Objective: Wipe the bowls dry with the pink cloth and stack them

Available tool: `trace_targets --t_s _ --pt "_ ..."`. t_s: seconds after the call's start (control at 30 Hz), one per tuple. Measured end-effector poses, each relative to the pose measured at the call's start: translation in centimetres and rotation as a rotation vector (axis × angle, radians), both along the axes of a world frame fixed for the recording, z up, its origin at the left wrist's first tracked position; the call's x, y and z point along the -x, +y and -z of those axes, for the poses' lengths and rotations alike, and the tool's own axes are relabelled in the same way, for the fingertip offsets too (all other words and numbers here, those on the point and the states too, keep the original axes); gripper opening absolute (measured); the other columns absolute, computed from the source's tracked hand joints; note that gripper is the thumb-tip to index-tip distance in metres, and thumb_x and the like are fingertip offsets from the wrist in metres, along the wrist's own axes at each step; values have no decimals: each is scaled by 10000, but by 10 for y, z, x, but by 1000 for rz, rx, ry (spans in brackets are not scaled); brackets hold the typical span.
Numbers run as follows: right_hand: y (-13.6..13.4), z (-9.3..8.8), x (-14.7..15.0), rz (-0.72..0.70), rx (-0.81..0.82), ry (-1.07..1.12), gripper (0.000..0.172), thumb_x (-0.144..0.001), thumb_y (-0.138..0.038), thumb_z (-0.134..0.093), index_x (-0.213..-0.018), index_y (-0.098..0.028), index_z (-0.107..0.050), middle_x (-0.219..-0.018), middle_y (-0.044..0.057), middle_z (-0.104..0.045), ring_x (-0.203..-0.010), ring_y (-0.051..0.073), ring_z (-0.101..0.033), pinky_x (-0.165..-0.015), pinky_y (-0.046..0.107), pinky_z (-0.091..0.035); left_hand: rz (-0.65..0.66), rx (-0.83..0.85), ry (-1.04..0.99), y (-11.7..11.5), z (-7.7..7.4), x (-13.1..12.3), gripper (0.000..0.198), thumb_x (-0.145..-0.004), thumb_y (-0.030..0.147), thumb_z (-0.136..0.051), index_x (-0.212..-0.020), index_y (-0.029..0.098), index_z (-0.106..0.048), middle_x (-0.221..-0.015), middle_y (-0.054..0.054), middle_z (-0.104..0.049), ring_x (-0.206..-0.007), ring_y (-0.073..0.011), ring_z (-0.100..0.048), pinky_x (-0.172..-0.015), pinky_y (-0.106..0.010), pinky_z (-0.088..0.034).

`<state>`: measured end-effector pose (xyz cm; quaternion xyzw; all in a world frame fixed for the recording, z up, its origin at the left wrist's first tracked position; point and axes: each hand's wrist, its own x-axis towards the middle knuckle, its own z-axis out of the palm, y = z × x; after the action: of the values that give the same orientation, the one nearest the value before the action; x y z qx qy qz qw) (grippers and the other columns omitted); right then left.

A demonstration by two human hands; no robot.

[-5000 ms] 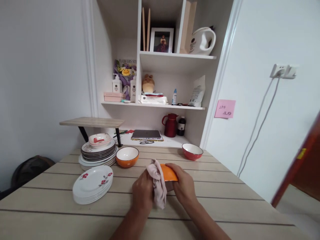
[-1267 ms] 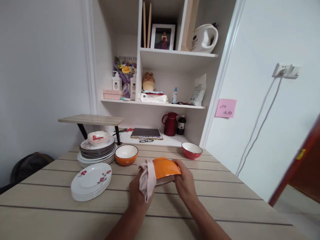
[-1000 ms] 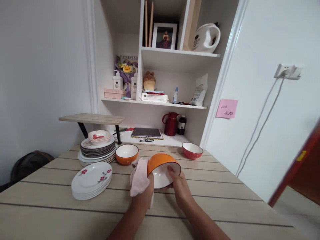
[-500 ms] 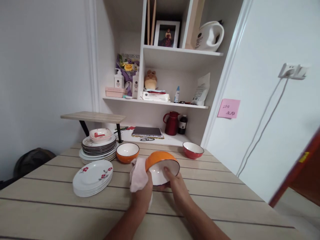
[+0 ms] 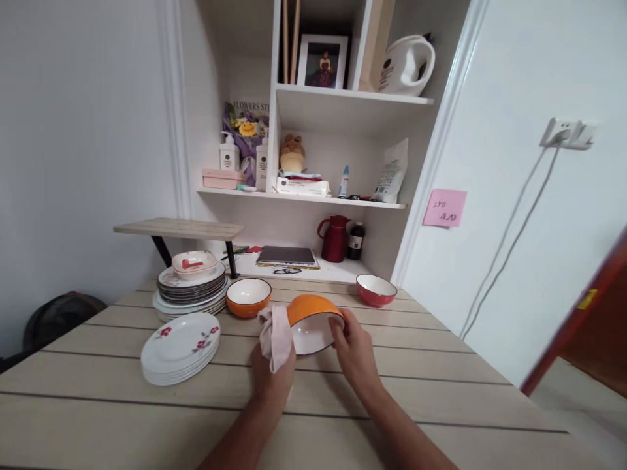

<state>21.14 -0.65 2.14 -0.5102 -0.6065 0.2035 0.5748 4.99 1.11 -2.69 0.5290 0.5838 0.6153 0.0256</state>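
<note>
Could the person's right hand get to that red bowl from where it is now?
Probably yes: nothing visible stands between the right hand and the red bowl just beyond it. It grips the tilted orange bowl, though, so it would likely need to let go first.

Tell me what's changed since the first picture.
The held bowl has turned: its white inside now faces the camera, where orange outside showed before. The right hand grips its right edge; the left hand keeps the cloth at its left. Nothing was let go. The red bowl, other orange bowl and front plates stayed put.
</note>
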Motion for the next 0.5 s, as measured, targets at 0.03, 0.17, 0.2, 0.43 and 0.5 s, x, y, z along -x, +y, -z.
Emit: trace_targets --t_s 0.03,0.17,0.2,0.43,0.5 --pt "-1 0 0 19 -7 -23 270 -922 -448 -480 -957 -235 -642 -683 11 -653 -569 210 -539 -560 310 -405 7 1 19 1 1 -1 128 -857 270 -575 -870 206 -685 -773 -73 -712 -817 -245 -706 -772 -341 -574" --pt "-4 -2 -1 94 -27 -118 293 -911 -391 -500 -1111 -232 -645 -719 25 -703 -549 221 -565 -580 322 -395 33 9 96 -1 -1 -1 229 -927 357 -617 -1048 169 -665 -1017 -89 -693 -878 -203 -676 -782 -360 -571" --pt "-5 -3 -1 107 -42 -147 329 -895 -359 -519 -1177 -234 -634 -787 37 -730 -572 225 -585 -603 328 -411 40 11 116 -3 -3 0 244 -929 356 -622 -1076 164 -657 -1041 -88 -690 -879 -197 -673 -778 -355 -567" --pt "-8 -8 -11 115 -130 -243 653 -668 -77 -504 -1259 -311 -652 -1080 11 -760 -881 264 -689 -745 339 -479 95 29 280 -23 -24 8 19 -755 230 -648 -740 228 -658 -673 -47 -691 -626 -221 -668 -630 -299 -500" --pt "-8 -9 -13 46 -151 -175 598 -652 -79 -494 -1161 -301 -714 -1119 10 -759 -965 270 -687 -819 347 -489 78 26 300 -24 -28 9 31 -700 224 -668 -700 233 -638 -662 -48 -686 -625 -228 -669 -629 -295 -500"
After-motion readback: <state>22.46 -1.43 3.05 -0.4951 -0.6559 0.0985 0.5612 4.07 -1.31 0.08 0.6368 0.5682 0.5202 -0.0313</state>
